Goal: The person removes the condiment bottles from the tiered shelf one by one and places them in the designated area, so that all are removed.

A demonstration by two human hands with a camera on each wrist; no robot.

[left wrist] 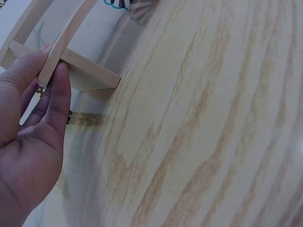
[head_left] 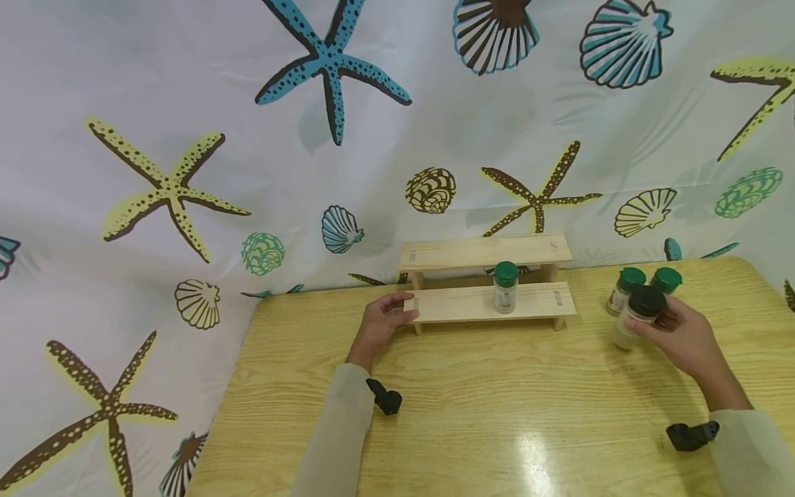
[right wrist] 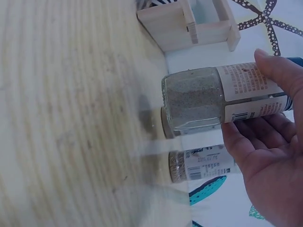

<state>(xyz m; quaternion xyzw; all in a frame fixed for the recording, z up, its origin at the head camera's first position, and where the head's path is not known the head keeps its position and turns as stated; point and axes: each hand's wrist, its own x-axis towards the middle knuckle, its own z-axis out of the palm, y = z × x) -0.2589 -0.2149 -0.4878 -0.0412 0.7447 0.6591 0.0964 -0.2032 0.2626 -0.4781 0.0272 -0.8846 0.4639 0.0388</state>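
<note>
My left hand (head_left: 379,323) pinches the left end of the lower board of a two-step wooden rack (head_left: 459,304); in the left wrist view the thumb and fingers (left wrist: 59,92) lie on either side of the board. One green-capped spice jar (head_left: 505,295) stands upright on that lower step. Over at the right, my right hand (head_left: 686,338) grips a black-capped glass spice jar (right wrist: 194,99), holding it clear of the table. It contains greyish powder and bears a printed label. Just behind it stand two more green-capped jars (head_left: 631,277) (head_left: 667,279), partly hidden.
The wooden table (head_left: 466,400) runs back to a white curtain (head_left: 385,159) printed with starfish and shells. The rack's upper step (head_left: 484,252) sits close to this curtain. A black wrist camera mount (head_left: 386,399) is on each sleeve.
</note>
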